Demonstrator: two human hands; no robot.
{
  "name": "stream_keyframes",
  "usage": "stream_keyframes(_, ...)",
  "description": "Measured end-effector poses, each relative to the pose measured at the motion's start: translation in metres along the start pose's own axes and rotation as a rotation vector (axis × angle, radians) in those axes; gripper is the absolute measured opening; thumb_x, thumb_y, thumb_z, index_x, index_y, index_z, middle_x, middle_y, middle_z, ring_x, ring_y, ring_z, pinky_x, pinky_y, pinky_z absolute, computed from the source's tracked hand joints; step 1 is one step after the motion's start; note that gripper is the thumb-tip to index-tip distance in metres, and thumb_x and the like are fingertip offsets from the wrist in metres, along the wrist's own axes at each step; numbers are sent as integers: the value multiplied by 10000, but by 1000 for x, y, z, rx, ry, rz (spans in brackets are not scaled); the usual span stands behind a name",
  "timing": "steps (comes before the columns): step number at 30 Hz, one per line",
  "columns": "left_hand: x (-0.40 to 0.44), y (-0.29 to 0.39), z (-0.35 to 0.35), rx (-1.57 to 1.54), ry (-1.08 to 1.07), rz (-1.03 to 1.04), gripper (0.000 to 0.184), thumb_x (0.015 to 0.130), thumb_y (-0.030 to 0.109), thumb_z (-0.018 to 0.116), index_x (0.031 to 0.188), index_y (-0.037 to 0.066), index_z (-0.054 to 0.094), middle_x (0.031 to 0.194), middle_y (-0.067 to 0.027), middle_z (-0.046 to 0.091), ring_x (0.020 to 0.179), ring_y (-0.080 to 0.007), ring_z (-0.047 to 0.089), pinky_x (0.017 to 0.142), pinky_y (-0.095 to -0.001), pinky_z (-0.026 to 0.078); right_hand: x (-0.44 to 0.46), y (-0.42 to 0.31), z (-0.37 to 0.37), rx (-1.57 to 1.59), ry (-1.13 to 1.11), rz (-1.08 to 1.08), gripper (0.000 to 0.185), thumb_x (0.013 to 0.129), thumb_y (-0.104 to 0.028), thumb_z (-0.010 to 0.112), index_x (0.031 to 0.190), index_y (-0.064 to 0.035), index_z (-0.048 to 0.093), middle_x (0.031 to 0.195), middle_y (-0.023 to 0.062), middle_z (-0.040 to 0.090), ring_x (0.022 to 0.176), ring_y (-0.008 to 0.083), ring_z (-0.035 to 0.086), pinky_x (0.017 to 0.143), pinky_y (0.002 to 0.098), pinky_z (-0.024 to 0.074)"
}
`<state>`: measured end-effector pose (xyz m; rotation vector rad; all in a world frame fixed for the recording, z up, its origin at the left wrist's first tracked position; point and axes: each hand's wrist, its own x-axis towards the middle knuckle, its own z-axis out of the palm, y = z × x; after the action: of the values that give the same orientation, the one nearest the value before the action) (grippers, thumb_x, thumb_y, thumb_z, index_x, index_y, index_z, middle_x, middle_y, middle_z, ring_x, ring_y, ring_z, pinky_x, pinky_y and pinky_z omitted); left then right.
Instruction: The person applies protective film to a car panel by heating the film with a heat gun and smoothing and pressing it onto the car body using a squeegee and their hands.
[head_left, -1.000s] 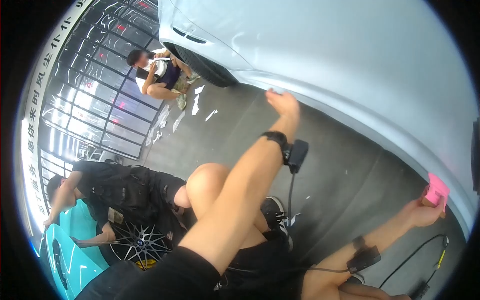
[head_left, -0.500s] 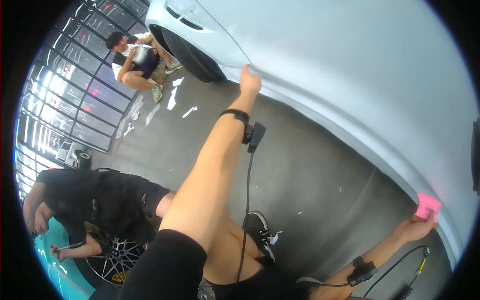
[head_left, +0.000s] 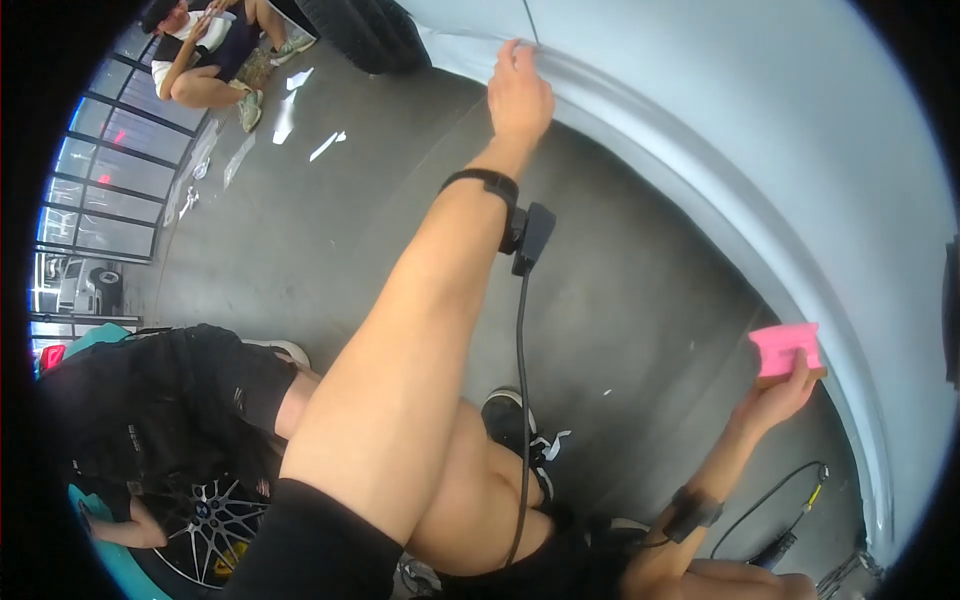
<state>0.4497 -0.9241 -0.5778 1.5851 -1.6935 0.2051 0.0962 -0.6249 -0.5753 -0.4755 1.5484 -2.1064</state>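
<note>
A pale blue-grey car body (head_left: 720, 100) with a curved lower sill fills the upper right. My left hand (head_left: 521, 95) is at the lower edge of the panel, close to a vertical seam. Its fingers point up at the surface, slightly apart, with nothing visible in them. In my right hand (head_left: 779, 398) is a pink squeegee (head_left: 786, 347), a flat piece with faint print, gripped between thumb and fingers. The squeegee is beside the sill; whether it touches cannot be made out. Black straps with small devices circle both my wrists.
A cable (head_left: 523, 420) hangs from the left wrist device past my legs. White scraps (head_left: 287, 115) lie on the grey floor. A person (head_left: 205, 60) squats near the car's tire (head_left: 365, 35). Another person in black (head_left: 170, 410) bends beside a spoked wheel (head_left: 212, 525) of a teal car.
The view has shifted, so the car's front tire sits higher. My left hand's fingers have loosened from a closed shape. My right hand has moved the pink squeegee up and leftward in view.
</note>
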Motion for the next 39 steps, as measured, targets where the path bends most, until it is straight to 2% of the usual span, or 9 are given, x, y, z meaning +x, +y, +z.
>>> stream_keyframes(16,15,-35,-14,275,70,339,442,794,117,651,1224,194,580,1256,-9,608,1077,-248,590,929,-443,434,4,24,2,-27,-45,65,262,984,-137,588,1204,2,557,1122,88,633,1005,168,634,825,315,522)
stream_keyframes(18,21,-35,-14,461,74,437,364,793,149,672,1148,213,623,1214,-22,633,1057,-237,598,909,-442,439,3,22,0,-30,-39,80,274,981,-133,587,1217,2,557,1115,87,633,998,164,633,819,311,519)
stream_keyframes(22,29,-26,-8,369,30,398,219,841,206,685,1058,197,658,1137,-35,665,1002,-274,624,868,-466,459,-3,13,8,-7,-40,95,273,976,-131,589,1214,-1,561,1099,77,637,986,155,629,811,305,513)
stream_keyframes(24,33,-17,-1,-150,-33,-118,161,923,289,662,990,144,674,1073,-74,685,936,-273,649,810,-483,484,-3,10,8,14,-42,102,272,976,-133,588,1214,-2,564,1097,74,638,984,156,630,814,304,510)
stream_keyframes(28,33,-25,22,-601,-33,-345,327,973,387,626,1053,70,632,1047,-106,678,902,-268,654,747,-467,511,-6,9,7,5,-66,103,265,981,-134,582,1207,5,570,1110,66,636,1005,158,625,858,315,498)
stream_keyframes(30,25,-10,31,-1030,-51,-696,453,965,443,630,1093,12,575,1021,-122,659,898,-255,645,732,-424,522,-7,10,5,21,-65,106,257,983,-132,582,1200,6,570,1118,59,631,1020,159,617,884,322,489)
stream_keyframes(33,14,14,32,-1251,-155,-862,534,1005,394,571,1320,-24,465,1128,-155,618,971,-295,631,866,-439,556,-6,13,3,47,-79,115,265,984,-131,579,1209,9,571,1130,64,634,1026,161,617,888,327,491)
stream_keyframes(37,15,43,24,-1322,-124,-958,462,1008,336,535,1295,-23,487,1064,-136,613,964,-275,627,842,-427,556,-12,9,8,30,-59,137,282,984,-127,576,1227,14,567,1143,69,636,1031,167,622,891,328,493)
stream_keyframes(39,11,56,23,-1238,-53,-937,258,954,251,516,1015,4,560,905,-102,638,794,-219,626,694,-373,513,-12,10,8,19,-45,149,285,984,-125,575,1233,15,567,1144,70,637,1031,168,624,890,326,494)
